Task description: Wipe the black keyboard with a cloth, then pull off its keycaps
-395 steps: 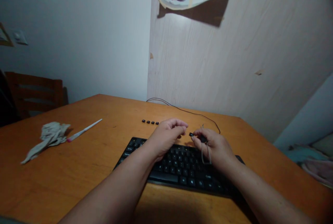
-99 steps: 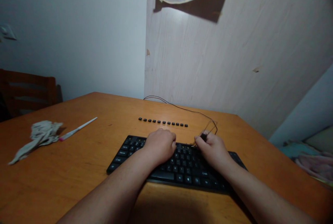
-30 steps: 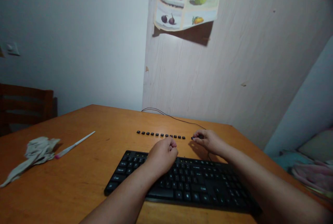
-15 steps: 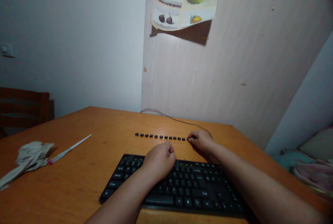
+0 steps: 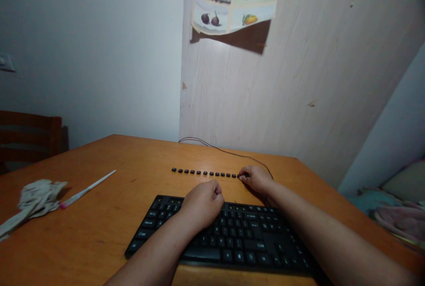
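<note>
A black keyboard lies on the table, and its top row shows bare spots where keycaps are off. Beyond it, several small black keycaps form a straight row. My right hand is at the right end of that row, thumb and finger pinched on a keycap touching the tabletop. My left hand rests over the upper middle of the keyboard with its fingers curled closed. Whatever may be inside those fingers is hidden.
On the wooden table, a crumpled pale cloth and a thin white stick with a pink end lie at the left. A black cable runs along the back. A wooden chair stands at the far left.
The view has shifted very slightly. Both hands stay in the same places, the right one still at the last keycap of the row.
</note>
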`<action>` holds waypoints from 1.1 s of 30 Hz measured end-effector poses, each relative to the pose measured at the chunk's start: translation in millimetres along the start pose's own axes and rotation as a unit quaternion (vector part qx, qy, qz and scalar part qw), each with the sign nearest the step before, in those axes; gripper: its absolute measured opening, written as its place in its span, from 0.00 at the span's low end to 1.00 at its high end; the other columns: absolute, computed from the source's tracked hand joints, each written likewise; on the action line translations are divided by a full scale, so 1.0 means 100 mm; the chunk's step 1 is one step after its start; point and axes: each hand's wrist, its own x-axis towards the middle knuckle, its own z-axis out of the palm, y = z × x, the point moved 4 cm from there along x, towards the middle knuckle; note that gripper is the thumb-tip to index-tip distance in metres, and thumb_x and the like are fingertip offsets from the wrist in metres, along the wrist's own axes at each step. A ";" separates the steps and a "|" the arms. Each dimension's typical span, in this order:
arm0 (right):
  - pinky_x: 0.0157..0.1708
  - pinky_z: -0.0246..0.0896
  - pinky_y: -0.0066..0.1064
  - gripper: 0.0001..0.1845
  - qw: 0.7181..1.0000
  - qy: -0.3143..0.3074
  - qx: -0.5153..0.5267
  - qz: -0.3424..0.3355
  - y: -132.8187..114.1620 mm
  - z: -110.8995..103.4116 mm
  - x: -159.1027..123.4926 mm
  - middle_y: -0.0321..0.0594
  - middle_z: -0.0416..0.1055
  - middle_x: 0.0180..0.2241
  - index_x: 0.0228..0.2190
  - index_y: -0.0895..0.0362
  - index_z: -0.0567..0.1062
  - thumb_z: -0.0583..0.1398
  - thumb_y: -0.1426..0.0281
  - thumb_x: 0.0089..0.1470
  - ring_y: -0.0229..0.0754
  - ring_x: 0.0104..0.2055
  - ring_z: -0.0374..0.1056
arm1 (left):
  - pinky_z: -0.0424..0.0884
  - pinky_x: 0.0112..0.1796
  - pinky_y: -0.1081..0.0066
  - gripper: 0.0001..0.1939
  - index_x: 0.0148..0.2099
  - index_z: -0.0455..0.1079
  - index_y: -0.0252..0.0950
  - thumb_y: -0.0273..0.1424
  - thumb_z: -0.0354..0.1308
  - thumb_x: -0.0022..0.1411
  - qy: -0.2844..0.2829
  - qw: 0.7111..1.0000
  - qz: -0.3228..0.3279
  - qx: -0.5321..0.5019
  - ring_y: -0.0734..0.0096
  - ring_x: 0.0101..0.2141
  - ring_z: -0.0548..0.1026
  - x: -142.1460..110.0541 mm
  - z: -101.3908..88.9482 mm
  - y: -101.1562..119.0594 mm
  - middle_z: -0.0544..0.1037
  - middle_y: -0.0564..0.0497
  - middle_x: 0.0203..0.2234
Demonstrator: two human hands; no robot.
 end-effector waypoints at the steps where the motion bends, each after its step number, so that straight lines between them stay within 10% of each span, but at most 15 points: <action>1: 0.32 0.56 0.30 0.10 1.000 0.000 0.003 -0.001 0.00 0.00 0.00 0.39 0.78 0.35 0.37 0.49 0.81 0.63 0.63 0.52 0.44 0.37 0.70 | 0.59 0.30 0.71 0.06 0.34 0.70 0.38 0.31 0.51 0.58 0.000 1.000 0.002 -0.001 0.65 0.32 0.72 0.00 0.00 0.00 0.77 0.49 0.31; 11: 0.37 0.60 0.32 0.13 0.997 0.022 0.075 -0.005 0.05 -0.03 0.01 0.43 0.79 0.36 0.38 0.53 0.81 0.64 0.62 0.50 0.45 0.38 0.71 | 0.61 0.31 0.71 0.07 0.35 0.70 0.38 0.32 0.51 0.59 -0.004 1.000 0.004 -0.008 0.65 0.32 0.73 0.01 0.03 -0.02 0.77 0.48 0.31; 20: 0.37 0.64 0.33 0.17 0.974 0.106 0.200 0.002 -0.16 -0.62 -0.31 0.42 0.77 0.34 0.33 0.55 0.78 0.52 0.61 0.58 0.45 0.37 0.71 | 0.62 0.31 0.70 0.07 0.34 0.71 0.38 0.31 0.51 0.60 -0.015 1.000 0.007 0.000 0.64 0.33 0.74 0.00 0.00 0.01 0.77 0.48 0.31; 25: 0.18 0.50 0.26 0.09 0.916 0.081 0.382 0.090 -0.33 -0.83 -0.68 0.31 0.64 0.17 0.24 0.54 0.66 0.59 0.63 0.49 0.34 0.18 0.56 | 0.61 0.30 0.70 0.07 0.35 0.71 0.38 0.30 0.51 0.59 -0.017 1.000 0.011 0.011 0.64 0.33 0.74 -0.01 0.00 0.02 0.78 0.48 0.32; 33: 0.16 0.44 0.25 0.19 0.867 0.022 0.482 0.123 -0.45 -0.74 -1.05 0.30 0.64 0.18 0.28 0.55 0.66 0.66 0.56 0.45 0.31 0.16 0.53 | 0.60 0.30 0.71 0.08 0.36 0.71 0.38 0.31 0.51 0.59 -0.029 0.999 0.015 0.018 0.64 0.32 0.73 0.00 0.00 0.02 0.78 0.47 0.32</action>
